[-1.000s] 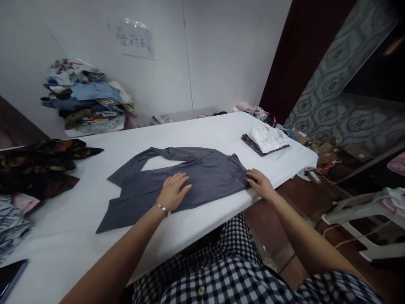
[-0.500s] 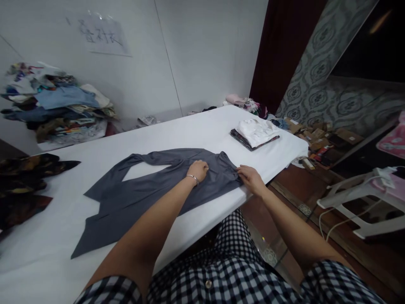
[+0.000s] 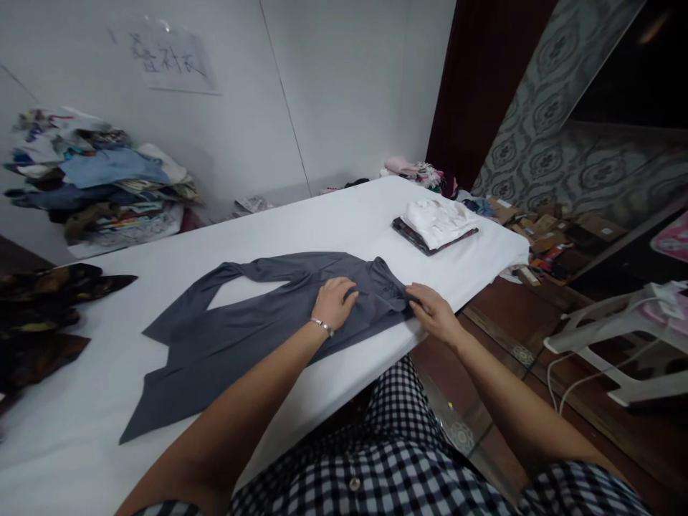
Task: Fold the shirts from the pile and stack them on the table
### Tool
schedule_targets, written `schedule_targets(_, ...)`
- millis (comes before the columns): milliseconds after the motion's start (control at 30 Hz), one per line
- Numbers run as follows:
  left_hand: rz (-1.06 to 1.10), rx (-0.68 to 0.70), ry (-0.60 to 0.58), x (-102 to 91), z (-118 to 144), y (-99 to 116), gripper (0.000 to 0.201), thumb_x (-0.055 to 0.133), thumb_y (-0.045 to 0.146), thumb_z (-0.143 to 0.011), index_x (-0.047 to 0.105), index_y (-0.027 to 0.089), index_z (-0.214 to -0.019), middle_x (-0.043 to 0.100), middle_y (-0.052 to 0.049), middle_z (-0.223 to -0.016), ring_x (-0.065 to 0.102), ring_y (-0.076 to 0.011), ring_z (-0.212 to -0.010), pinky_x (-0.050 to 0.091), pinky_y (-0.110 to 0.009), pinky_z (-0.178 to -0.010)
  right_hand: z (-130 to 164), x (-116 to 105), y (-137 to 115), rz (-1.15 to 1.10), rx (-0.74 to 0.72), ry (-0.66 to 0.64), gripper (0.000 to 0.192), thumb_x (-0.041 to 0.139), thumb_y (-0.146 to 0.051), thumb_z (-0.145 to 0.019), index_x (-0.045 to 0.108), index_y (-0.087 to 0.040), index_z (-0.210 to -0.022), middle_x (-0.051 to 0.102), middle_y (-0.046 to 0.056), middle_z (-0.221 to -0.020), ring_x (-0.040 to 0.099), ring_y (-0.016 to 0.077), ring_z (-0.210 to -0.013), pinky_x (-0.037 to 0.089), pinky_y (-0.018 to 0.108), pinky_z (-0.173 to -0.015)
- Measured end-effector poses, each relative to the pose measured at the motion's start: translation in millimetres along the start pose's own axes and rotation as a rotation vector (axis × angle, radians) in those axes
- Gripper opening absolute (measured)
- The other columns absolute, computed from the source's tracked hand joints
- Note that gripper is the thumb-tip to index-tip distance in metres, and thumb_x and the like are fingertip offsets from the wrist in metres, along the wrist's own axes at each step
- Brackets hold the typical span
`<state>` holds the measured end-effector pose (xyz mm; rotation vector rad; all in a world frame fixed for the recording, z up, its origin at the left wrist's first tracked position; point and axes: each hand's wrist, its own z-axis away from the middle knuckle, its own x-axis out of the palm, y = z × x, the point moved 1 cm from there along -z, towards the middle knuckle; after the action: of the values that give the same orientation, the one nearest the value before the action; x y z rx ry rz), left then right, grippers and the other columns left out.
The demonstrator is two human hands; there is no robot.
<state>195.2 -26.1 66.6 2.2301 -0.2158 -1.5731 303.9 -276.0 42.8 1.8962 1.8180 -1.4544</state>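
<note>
A dark grey long-sleeved shirt point(image 3: 231, 337) lies spread on the white-covered table point(image 3: 322, 218), its collar to the right and its hem to the left. One sleeve bends out along the far side. On the upper body of the shirt rests my left hand point(image 3: 333, 302), a bracelet at its wrist, with fingers extended and thumb apart. My right hand point(image 3: 434, 309) has its fingers closed on the shirt's edge beside the collar, close to the table's near edge. The fabric between those fingertips is mostly hidden.
Folded clothes, with a white garment point(image 3: 438, 222) on top, lie at the table's right end. Dark patterned clothing point(image 3: 48, 308) sits at the left. A tall clothes pile point(image 3: 112, 172) stands behind. Boxes point(image 3: 553, 229) and a white stool point(image 3: 596, 337) are to the right.
My left hand has opened from curled fingers and shifted slightly left on the shirt. My right hand has moved slightly right, still at the collar-side edge. The shirt lies nearly the same.
</note>
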Motion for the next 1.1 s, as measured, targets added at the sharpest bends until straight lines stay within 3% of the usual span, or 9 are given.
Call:
schedule_targets(67,-0.016,0.071,-0.008,-5.1,16,6,0.029,0.047,0.035,-0.091,0.064,0.022,-0.111,0.061,-0.007,-0.125,0.049,-0.022,-0.12,0.038,-0.041,-0.103,-5,0,-19,0.0,-0.058,-0.023,0.04,0.044,-0.03,-0.094,0.053,-0.025,-0.133,0.057,0.008,-0.133,0.044,0.0233,-0.131,0.04,0.048,-0.107)
schedule_targets(167,-0.085,0.115,-0.067,-6.4,36,8,0.036,0.046,0.036,-0.091,0.06,0.022,-0.121,0.054,-0.009,-0.136,0.044,-0.0237,-0.128,0.033,-0.043,-0.108,-9,10,-42,0.064,-0.17,-0.171,0.05,0.045,-0.035,-0.094,0.041,-0.024,-0.143,0.042,0.008,-0.147,0.031,0.0242,-0.14,0.033,0.05,-0.111)
schedule_targets(267,-0.157,0.078,-0.175,0.8,49,0,0.049,0.046,0.044,-0.09,0.05,0.023,-0.134,0.043,-0.01,-0.146,0.034,-0.028,-0.136,0.026,-0.05,-0.112,-5,25,-44,0.199,-0.221,-0.35,0.054,0.047,-0.041,-0.093,0.04,-0.022,-0.143,0.039,0.009,-0.148,0.029,0.0267,-0.14,0.029,0.053,-0.112)
schedule_targets(333,-0.172,0.038,-0.232,7.0,53,-9,0.057,0.043,0.052,-0.09,0.044,0.025,-0.139,0.038,-0.011,-0.15,0.03,-0.0295,-0.139,0.022,-0.054,-0.113,2,32,-36,0.27,-0.206,-0.394,0.053,0.047,-0.041,-0.093,0.042,-0.022,-0.142,0.041,0.01,-0.147,0.033,0.0273,-0.138,0.028,0.054,-0.111)
schedule_targets(533,-0.125,0.01,-0.268,4.9,56,-15,0.06,0.038,0.057,-0.09,0.04,0.026,-0.142,0.035,-0.011,-0.152,0.025,-0.0289,-0.142,0.019,-0.056,-0.113,12,31,-24,0.291,-0.178,-0.419,0.051,0.044,-0.041,-0.094,0.042,-0.023,-0.142,0.042,0.01,-0.146,0.035,0.0263,-0.138,0.03,0.054,-0.11)
schedule_targets(667,-0.135,0.01,-0.217,-14.1,72,-9,0.059,0.04,0.056,-0.09,0.042,0.025,-0.141,0.034,-0.01,-0.152,0.022,-0.0283,-0.143,0.016,-0.058,-0.114,-2,31,-47,0.292,-0.134,-0.357,0.05,0.039,-0.044,-0.096,0.045,-0.021,-0.14,0.041,0.011,-0.147,0.03,0.0275,-0.14,0.028,0.056,-0.11)
schedule_targets(800,-0.171,-0.014,-0.203,-29.0,100,-12,0.058,0.043,0.055,-0.089,0.044,0.025,-0.139,0.035,-0.012,-0.151,0.024,-0.0299,-0.142,0.017,-0.059,-0.113,-24,47,-75,0.247,-0.217,-0.271,0.054,0.038,-0.046,-0.096,0.038,-0.023,-0.144,0.031,0.01,-0.152,0.021,0.0261,-0.143,0.023,0.054,-0.113)
schedule_targets(900,-0.197,-0.037,-0.163,-40.6,124,-26,0.058,0.043,0.055,-0.089,0.044,0.026,-0.139,0.035,-0.011,-0.151,0.024,-0.029,-0.142,0.015,-0.058,-0.114,-34,70,-77,0.236,-0.222,-0.296,0.056,0.037,-0.05,-0.095,0.037,-0.025,-0.145,0.029,0.01,-0.153,0.021,0.0271,-0.143,0.023,0.055,-0.112)
schedule_targets(1100,-0.28,-0.275,-0.141,-70.5,180,-78,0.059,0.046,0.055,-0.088,0.045,0.025,-0.139,0.038,-0.013,-0.15,0.027,-0.0307,-0.141,0.017,-0.06,-0.113,-26,98,-37,0.346,-0.095,-0.437,0.062,0.033,-0.06,-0.092,0.045,-0.023,-0.14,0.041,0.012,-0.147,0.033,0.0297,-0.138,0.026,0.058,-0.109)
